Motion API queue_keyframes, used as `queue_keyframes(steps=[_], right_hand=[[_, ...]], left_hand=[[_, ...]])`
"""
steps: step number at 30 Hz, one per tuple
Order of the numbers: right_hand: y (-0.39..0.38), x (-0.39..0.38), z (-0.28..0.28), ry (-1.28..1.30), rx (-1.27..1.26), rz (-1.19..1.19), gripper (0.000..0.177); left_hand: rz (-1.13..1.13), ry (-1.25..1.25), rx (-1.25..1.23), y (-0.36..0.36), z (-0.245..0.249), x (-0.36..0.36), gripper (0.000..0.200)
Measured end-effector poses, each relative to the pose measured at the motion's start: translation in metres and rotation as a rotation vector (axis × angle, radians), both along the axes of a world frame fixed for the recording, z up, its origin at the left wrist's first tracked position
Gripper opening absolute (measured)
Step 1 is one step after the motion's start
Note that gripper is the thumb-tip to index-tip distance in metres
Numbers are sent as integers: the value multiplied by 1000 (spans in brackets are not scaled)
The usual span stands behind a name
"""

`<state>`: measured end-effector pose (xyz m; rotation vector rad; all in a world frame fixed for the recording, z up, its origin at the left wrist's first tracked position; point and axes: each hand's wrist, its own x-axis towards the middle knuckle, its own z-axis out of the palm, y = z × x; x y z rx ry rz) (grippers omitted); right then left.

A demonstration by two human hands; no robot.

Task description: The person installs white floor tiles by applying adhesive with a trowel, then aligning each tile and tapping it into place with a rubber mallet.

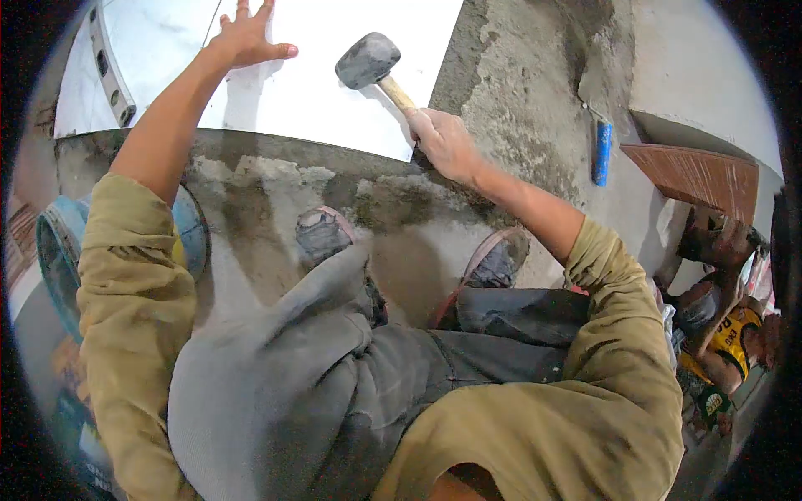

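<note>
My right hand (pixel 444 144) is wrapped round the wooden handle of a rubber mallet (pixel 368 61), whose dark grey head is over the white floor tile (pixel 334 117) near its right side. With fingers spread, my left hand (pixel 248 40) rests on the white tile surface toward the top of the view. A metal spirit level (pixel 109 71) lies on the tiles to the left of my left forearm. The tile's near edge runs along rough, damp mortar (pixel 284 150) in front of my shoes.
Blue buckets (pixel 60 250) stand at my left. On the right, a blue-handled tool (pixel 602 152) lies on the rough floor near a brown board (pixel 697 179) leaning by the wall. Farther right, a person in a yellow jersey (pixel 733 338) is low to the ground.
</note>
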<state>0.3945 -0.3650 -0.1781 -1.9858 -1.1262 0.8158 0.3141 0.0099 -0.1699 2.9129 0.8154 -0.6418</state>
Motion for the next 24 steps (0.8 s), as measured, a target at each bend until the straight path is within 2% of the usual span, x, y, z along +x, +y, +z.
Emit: queue_keyframes(steps=[1,3,4,6,7,8,9,10,12,15,19,20,21,24], right_hand=[[0,1,5,-2,-8,-2,38],[1,4,21,134,-266,-33,19],[-6,4,15,133,-272,-41,19],[-16,7,-3,-191,44,125,17],[-17,9,-4,-191,40,120,17],[-16,8,-6,-127,2,93,21],[-15,7,-7,-62,-35,66,29],[-15,2,0,-60,-38,60,29],[-11,-3,23,229,-144,-131,44],[-4,1,21,173,-165,-27,48],[-3,-5,23,218,-110,-97,54],[0,-2,27,195,-171,-82,55],[1,0,29,171,-232,-70,56],[-1,11,19,65,-144,11,54]], left_hand=[[147,116,-132,-11,22,5,133],[128,161,-129,-14,34,7,135],[110,203,-112,-17,35,8,138],[60,110,-107,11,-9,-3,139],[-38,-14,20,25,-38,-9,131],[-133,-138,148,33,-54,-13,124],[-136,-138,147,35,-56,-14,124],[-150,-121,172,35,-59,-14,124],[-163,-108,197,38,-62,-13,124],[-181,-165,179,41,-66,-17,125],[-176,-179,155,40,-58,-18,124],[-187,-187,167,33,-55,-16,121],[55,142,-111,-3,19,3,140],[67,125,-117,-5,20,1,140]])
